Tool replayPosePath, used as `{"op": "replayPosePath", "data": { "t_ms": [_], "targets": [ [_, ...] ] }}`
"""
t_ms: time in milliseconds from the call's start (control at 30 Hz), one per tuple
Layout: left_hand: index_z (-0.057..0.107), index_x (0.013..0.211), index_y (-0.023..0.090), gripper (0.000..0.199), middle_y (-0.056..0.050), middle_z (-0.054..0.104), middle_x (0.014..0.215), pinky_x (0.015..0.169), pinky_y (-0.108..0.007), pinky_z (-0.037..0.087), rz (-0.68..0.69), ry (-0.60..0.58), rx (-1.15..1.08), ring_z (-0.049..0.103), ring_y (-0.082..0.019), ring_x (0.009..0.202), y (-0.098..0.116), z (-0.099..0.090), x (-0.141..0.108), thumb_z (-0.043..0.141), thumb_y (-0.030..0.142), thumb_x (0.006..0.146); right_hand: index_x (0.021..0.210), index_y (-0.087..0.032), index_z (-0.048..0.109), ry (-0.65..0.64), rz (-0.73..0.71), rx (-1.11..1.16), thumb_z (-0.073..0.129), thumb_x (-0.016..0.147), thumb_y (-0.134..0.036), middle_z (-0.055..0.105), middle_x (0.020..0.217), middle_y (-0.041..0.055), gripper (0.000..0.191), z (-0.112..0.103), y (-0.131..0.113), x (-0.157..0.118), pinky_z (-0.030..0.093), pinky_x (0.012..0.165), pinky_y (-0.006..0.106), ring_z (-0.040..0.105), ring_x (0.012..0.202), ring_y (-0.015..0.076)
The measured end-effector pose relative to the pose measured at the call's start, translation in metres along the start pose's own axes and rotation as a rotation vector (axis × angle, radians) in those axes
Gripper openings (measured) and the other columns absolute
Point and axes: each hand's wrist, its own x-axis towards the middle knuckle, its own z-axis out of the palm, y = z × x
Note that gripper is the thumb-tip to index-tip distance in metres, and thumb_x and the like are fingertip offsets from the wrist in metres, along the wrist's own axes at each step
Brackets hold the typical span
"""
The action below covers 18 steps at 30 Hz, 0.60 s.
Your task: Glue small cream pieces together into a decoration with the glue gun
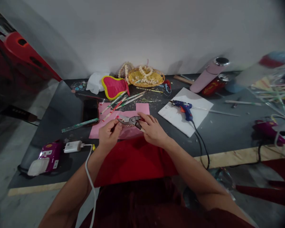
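Observation:
My right hand (155, 131) is closed around the handles of a pair of pruning shears (133, 120), whose metal blades point left. At the blade tips, my left hand (108, 134) is closed in a pinch; whatever lies between thumb and fingers is too small to make out. Both hands are over sheets of pink paper (95, 131). Just beyond them lie several chopsticks in printed paper sleeves (130, 100). One green-sleeved stick (79, 125) rests to the left, across a dark phone (90, 109).
A blue glue gun (184, 109) lies on a white board (180, 123) at right. Behind stand a wicker basket (146, 83), a pink-and-yellow padded piece (115, 88), a pink flask (207, 76) and a red can (215, 85). A purple power strip (49, 155) and white charger (72, 146) sit at left.

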Motion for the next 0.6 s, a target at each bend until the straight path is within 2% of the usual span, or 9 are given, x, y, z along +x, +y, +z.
{"op": "replayPosePath", "data": {
  "t_ms": [133,367,500,600],
  "targets": [
    [0.068,0.083,0.015,0.024,-0.001,0.069,0.069,0.055,-0.020,0.041,-0.012,-0.038,0.045,0.057,-0.011,0.058,0.000,0.000,-0.001,0.051,0.032,0.086,0.121,-0.017,0.049,-0.010,0.001,0.007,0.045,0.073,-0.009,0.029,0.148,0.0090,0.049,0.000,-0.001,0.001,0.039,0.094,0.045,0.035,0.123,0.0282],
    [0.068,0.082,0.015,0.024,-0.003,0.071,0.075,0.063,-0.021,0.045,-0.010,-0.063,-0.003,0.063,-0.013,0.068,0.003,-0.001,0.000,0.051,0.030,0.087,0.115,-0.016,0.051,0.038,0.001,0.107,0.046,0.071,-0.008,0.036,0.144,0.0096,0.045,0.005,0.000,0.000,0.040,0.094,0.044,0.039,0.121,0.0269],
    [0.068,0.082,0.015,0.022,-0.003,0.072,0.078,0.066,-0.022,0.046,0.012,-0.055,-0.041,0.064,-0.014,0.072,0.005,-0.001,-0.001,0.050,0.028,0.087,0.137,-0.011,0.029,0.104,0.045,0.210,0.048,0.070,-0.011,0.039,0.142,0.0142,0.069,0.011,0.000,0.001,0.039,0.097,0.043,0.042,0.121,0.0257],
    [0.068,0.080,0.015,0.021,-0.003,0.071,0.076,0.062,-0.021,0.046,0.038,-0.075,-0.030,0.063,-0.012,0.068,0.007,-0.002,-0.002,0.051,0.026,0.087,0.143,-0.015,0.021,0.039,0.078,0.165,0.050,0.073,-0.015,0.042,0.139,0.0144,0.076,0.012,-0.002,0.003,0.038,0.097,0.046,0.043,0.120,0.0281]
  ]
}}
